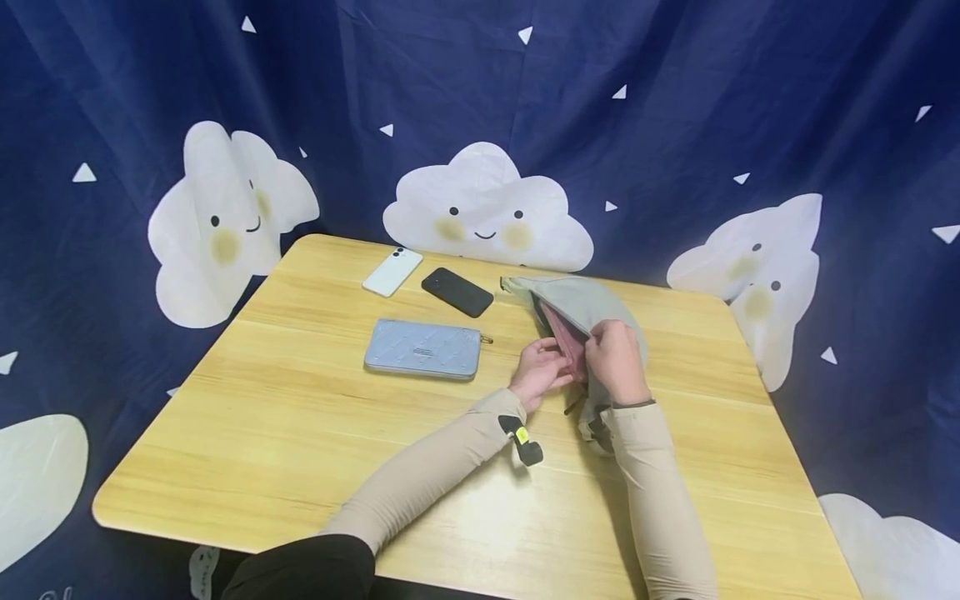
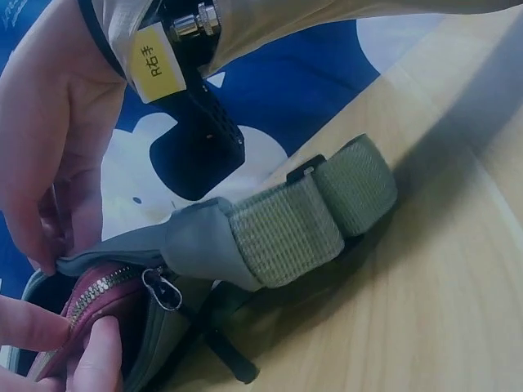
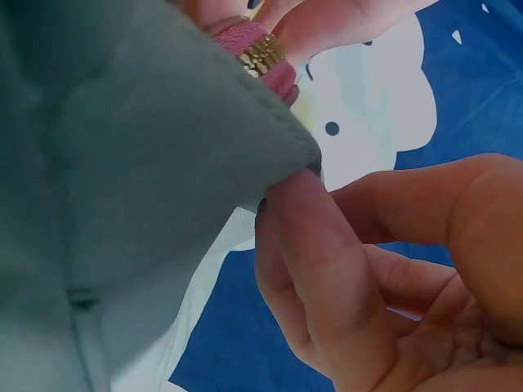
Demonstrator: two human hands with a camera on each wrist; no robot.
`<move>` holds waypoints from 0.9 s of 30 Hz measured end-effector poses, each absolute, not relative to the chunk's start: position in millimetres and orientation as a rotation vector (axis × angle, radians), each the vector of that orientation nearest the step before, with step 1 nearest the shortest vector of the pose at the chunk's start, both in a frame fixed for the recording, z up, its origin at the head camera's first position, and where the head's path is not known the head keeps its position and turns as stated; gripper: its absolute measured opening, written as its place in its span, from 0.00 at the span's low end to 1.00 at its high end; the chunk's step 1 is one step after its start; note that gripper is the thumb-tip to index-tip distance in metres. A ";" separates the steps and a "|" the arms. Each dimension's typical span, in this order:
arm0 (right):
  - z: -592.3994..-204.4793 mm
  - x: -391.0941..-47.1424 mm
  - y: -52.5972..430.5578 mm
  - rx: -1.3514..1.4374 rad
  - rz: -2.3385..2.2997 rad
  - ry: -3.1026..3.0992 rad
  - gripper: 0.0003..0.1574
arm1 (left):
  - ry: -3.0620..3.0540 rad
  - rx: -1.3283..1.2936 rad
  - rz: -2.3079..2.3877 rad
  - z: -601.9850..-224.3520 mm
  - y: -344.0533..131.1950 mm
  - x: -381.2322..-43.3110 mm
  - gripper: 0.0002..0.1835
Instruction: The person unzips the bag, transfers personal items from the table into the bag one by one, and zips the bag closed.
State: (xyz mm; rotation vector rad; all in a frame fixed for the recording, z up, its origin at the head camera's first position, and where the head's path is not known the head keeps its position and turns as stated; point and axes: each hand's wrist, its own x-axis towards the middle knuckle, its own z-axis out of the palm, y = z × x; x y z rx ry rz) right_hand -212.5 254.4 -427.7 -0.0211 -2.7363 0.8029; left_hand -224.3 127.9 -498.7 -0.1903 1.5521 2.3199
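Observation:
A grey-green bag (image 1: 581, 298) with a woven strap (image 2: 286, 237) lies on the right half of the table, its mouth unzipped. Inside the opening sits a pink zippered pouch (image 2: 102, 296) with gold-coloured teeth; most of it is hidden by the bag. My left hand (image 1: 540, 371) reaches in at the mouth and pinches the pouch's zippered edge between thumb and fingers. On the other side of the opening, my right hand (image 1: 619, 360) pinches the bag's rim between thumb and fingertips, holding it apart from the pouch. A dark zipper pull (image 2: 225, 351) hangs beside the mouth.
Left of the bag lies a light blue quilted wallet (image 1: 422, 350). Behind it are a black phone (image 1: 457, 292) and a white phone (image 1: 393, 272). The wooden table (image 1: 285, 433) backs onto a dark blue curtain (image 1: 465, 75) with cloud prints.

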 end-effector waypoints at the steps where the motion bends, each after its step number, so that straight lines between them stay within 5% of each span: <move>1: -428.1 -212.5 254.1 -0.017 0.798 -2.736 0.13 | 1.547 -0.187 2.319 -499.5 128.2 -224.7 0.28; 27: -430.8 -215.0 253.3 0.053 0.776 -2.767 0.11 | 1.484 -0.054 2.274 -493.7 127.6 -223.7 0.39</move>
